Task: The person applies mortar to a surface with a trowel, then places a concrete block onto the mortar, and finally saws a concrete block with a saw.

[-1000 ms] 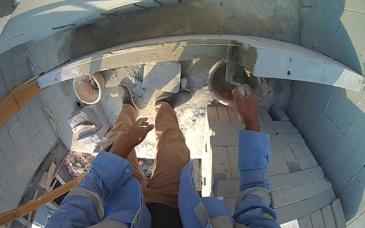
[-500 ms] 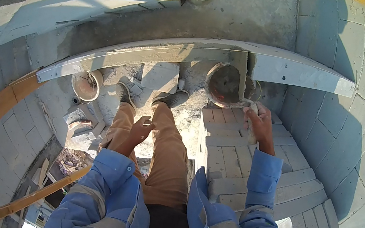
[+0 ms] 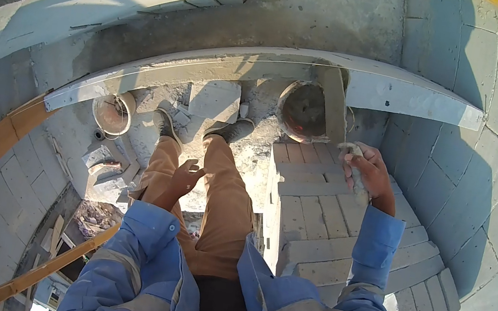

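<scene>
Over blocks (image 3: 311, 218), right hand (image 3: 371, 170) round trowel (image 3: 335, 114); left hand (image 3: 186, 178) empty, half-curled, beyond their edge (image 3: 281, 218).

From the right hand (image 3: 369, 171), open air runs toward 9 o'clock over the block stack (image 3: 315, 217) and the sunlit floor (image 3: 254, 156) to the right trouser leg (image 3: 227, 185). The mortar bucket (image 3: 282, 125) crowds 10 o'clock and the gripped trowel (image 3: 336, 107) 11 (the low wall (image 3: 406, 96) bars 12, farther off), while the tall block wall (image 3: 456, 152) closes off 3 o'clock.
</scene>
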The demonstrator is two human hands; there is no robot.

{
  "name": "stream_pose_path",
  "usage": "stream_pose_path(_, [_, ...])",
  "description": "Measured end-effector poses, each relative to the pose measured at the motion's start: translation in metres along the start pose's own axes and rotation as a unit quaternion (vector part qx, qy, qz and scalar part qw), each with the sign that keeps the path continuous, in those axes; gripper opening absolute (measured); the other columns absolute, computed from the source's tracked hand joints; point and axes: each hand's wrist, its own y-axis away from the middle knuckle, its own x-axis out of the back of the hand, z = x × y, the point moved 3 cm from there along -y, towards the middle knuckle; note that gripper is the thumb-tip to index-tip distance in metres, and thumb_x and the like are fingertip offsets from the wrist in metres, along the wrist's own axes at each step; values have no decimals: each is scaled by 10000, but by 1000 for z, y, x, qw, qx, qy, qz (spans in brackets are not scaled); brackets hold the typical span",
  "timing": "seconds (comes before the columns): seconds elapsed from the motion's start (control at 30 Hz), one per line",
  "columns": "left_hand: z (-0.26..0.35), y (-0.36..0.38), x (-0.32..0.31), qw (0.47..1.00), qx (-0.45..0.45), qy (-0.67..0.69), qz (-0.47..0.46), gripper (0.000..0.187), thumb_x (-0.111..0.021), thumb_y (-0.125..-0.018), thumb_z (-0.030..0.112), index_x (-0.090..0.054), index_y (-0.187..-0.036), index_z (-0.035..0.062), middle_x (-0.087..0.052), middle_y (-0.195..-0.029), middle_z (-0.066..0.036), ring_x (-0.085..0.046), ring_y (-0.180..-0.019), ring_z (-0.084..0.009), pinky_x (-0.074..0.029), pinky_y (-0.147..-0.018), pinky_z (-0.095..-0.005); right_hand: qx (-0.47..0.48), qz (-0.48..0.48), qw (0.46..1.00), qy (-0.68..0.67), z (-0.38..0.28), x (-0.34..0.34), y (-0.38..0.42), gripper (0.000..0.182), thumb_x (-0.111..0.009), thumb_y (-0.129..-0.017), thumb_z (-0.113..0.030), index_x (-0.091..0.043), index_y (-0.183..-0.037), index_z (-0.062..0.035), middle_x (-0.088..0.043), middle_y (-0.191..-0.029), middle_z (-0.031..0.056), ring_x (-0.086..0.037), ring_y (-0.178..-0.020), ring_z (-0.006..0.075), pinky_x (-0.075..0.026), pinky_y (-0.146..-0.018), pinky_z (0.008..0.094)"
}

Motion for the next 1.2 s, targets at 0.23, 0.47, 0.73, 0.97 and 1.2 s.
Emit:
stream_pose_path(0.23, [4,-4,1,999,14,42,-5,626,-713,-879,369,-552,-1300,-65,-691,-1165,-241,-683,-1080,-324,-532,-916,-368,-31,-46,987,-154,-28,26,61,257,-589,-911,-187,-592,-1019,46,-560,-647,80,-529,-398,157,-436,-381,257])
stream_pose_path(0.47, [9,-7,-5,1000,-7,3,-23,649,-712,-857,395,-557,-1293,-60,-701,-1152,-224,-686,-1068,-318,-531,-901,-366,-124,10,978,-169,52,17,94,233,-611,-910,-181,-602,-1023,22,-570,-661,87,-557,-445,162,-452,-413,281])
stream_pose_path(0.73, [55,19,26,996,32,-53,-59,660,-724,-883,396,-537,-1332,-49,-674,-1209,-228,-663,-1113,-295,-514,-937,-366,-16,286,904,316,261,-26,-125,290,-674,-857,-224,-660,-1002,27,-628,-759,159,-651,-648,318,-524,-608,442])
stream_pose_path(0.97, [-4,-8,62,976,-123,-166,-63,494,-697,-894,368,-675,-1120,-71,-691,-1093,-218,-668,-968,-290,-513,-862,-375,-48,303,944,119,239,-196,-87,565,-648,-880,-370,-552,-1297,-2,-623,-1172,288,-617,-1112,424,-497,-944,481])
stream_pose_path(1.2, [68,10,126,934,-178,-261,-168,372,-638,-948,343,-763,-826,15,-622,-623,-59,-562,-618,-136,-457,-624,-315,38,299,953,-18,249,-315,69,336,-629,-829,-275,-703,-1026,-13,-710,-988,215,-679,-955,359,-522,-871,425])
